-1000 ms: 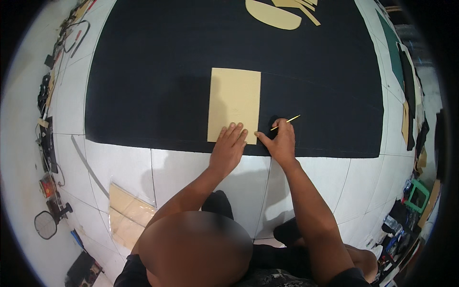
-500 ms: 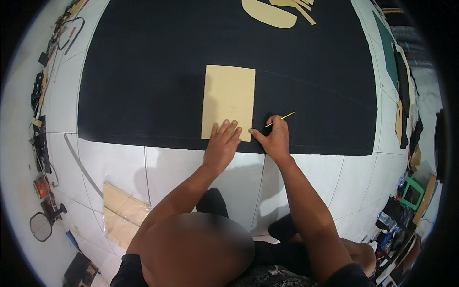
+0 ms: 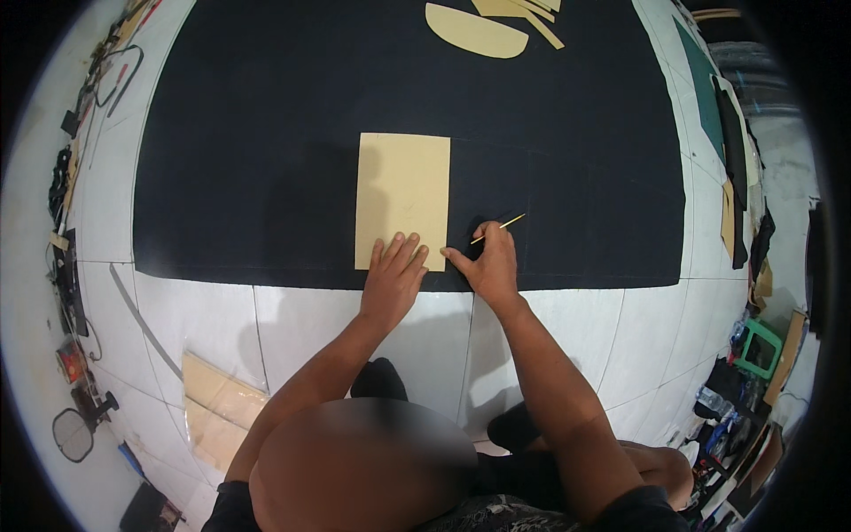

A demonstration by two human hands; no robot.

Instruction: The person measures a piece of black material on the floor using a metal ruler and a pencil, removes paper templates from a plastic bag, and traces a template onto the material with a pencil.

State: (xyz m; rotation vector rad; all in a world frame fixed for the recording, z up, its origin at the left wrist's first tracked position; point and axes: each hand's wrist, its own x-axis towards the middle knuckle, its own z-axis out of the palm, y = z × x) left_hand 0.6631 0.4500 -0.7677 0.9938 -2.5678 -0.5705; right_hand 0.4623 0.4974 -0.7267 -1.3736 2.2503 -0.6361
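A pale yellow rectangular card [image 3: 403,182] lies flat on a wide sheet of black fabric [image 3: 248,177], close to its near edge. My left hand [image 3: 393,277] rests on the card's lower part, fingers spread and lying flat. Just right of the card, my right hand [image 3: 492,266] grips a thin yellow pencil [image 3: 507,223] between its fingers, the pencil slanting up to the right. That thumb reaches to the card's lower right edge. Faint pale lines run across the fabric beside the card.
On the fabric's far side lie a half-round yellow card piece [image 3: 477,34] and several narrow strips [image 3: 542,27]. A long grey ruler-like strip [image 3: 146,321] and a clear-wrapped tan packet [image 3: 217,408] sit on white floor tiles. Clutter and a green plastic stool [image 3: 759,348] stand along the right wall.
The whole view has shifted slightly, so the card, fabric and hands appear a little farther left. Both hands keep nearly the same place against the card.
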